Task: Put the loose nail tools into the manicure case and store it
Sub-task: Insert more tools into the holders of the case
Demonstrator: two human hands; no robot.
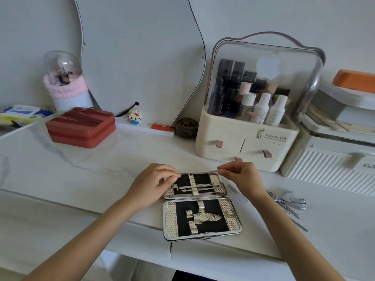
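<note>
Head view, only cam. Manicure case (200, 205) lies open flat near front edge of tabletop (81, 169), two halves hinged in the middle. Far half already holds a few slim tools under its centre strap; near half has loops and a shaped pocket, looks unfilled.

Right hand (241, 177) sits at far right corner of case, thumb and forefinger pinching one end of a thin metal tool (199, 173) that runs along the far edge of the case. Left hand (154, 183) is at far left corner, fingers (172, 176) curled down onto the case lining/rim; whether they also grip the tool's other end – can't tell, tip hidden.

Loose tools (288, 201) in a heap on tabletop, right of the case, near right wrist, apart from case.

Step in hand, my read: seating the thin tool in the far half. To do it well: keep tool level w/ the strap, feed tip under loop from one side, left hand steadying case so it doesn't skid; don't force, strap looks tight.

Pose: both forearms come in from bottom corners, converging on the case; wrists low, right wrist bent slightly inward, palms down.

Cream organiser w/ drawers (243, 145) just behind – poss. storage spot, unsure.
</note>
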